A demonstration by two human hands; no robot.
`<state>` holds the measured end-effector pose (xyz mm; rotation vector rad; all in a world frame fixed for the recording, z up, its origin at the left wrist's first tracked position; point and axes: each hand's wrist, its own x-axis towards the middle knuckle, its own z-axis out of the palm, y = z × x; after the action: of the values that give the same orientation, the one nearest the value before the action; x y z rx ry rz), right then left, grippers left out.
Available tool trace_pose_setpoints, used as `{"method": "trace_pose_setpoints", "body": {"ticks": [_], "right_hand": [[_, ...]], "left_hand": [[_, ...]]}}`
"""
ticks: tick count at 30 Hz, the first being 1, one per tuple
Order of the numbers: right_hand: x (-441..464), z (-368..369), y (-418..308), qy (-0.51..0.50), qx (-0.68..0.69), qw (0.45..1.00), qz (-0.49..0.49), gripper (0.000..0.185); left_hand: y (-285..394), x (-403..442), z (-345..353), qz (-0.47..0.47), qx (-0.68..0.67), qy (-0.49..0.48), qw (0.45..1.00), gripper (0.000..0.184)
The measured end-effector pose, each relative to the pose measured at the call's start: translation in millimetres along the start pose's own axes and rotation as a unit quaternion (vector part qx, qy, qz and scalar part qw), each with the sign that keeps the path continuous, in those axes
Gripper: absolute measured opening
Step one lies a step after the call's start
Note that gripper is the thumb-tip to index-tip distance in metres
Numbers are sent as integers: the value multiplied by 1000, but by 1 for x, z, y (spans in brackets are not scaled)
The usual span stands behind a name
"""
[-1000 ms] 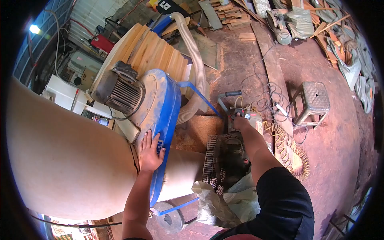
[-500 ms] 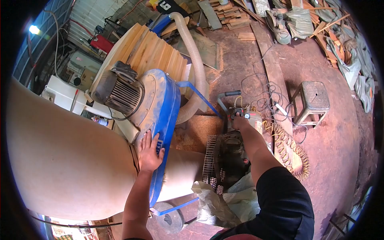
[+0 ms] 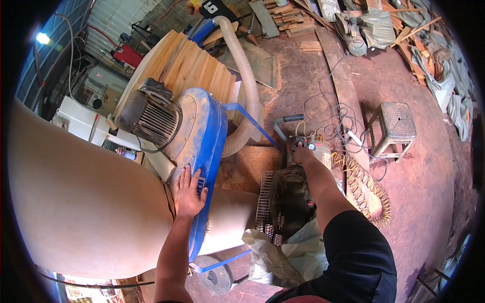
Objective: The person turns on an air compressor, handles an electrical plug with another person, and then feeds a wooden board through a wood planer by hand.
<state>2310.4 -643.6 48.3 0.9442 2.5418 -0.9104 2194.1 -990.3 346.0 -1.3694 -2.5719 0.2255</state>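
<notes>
My left hand [image 3: 189, 194] lies with spread fingers on the dusty top of a blue dust collector [image 3: 214, 136], beside its label. A dark finned motor [image 3: 151, 118] sits on that machine, and a large pale bag [image 3: 91, 202] bulges at its left. Reaching forward, my right hand [image 3: 301, 154] is at the switch and gauge area of an air compressor [image 3: 321, 151]; its fingers are closed on a dark part there, mostly hidden by the hand. The compressor's wire guard [image 3: 263, 202] and black pump are just below my right forearm.
A ribbed hose [image 3: 245, 65] curves from the dust collector past stacked boards [image 3: 197, 60]. On the right are a metal stool [image 3: 398, 123], a coiled yellow hose [image 3: 376, 202], tangled cables and a long plank [image 3: 338, 65]. Another person [image 3: 214, 9] is at the top. Wood scraps lie at upper right.
The other person at the top has shifted slightly. Both of my hands stay in place.
</notes>
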Motion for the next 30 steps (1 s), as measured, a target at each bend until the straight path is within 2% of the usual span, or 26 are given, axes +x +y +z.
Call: {"method": "trace_pose_setpoints", "body": {"ticks": [30], "right_hand": [[-1,-2,-2,-10,-6,1000,0,57]], "left_hand": [[1,0,-2,2,0,4,1000,65]]}}
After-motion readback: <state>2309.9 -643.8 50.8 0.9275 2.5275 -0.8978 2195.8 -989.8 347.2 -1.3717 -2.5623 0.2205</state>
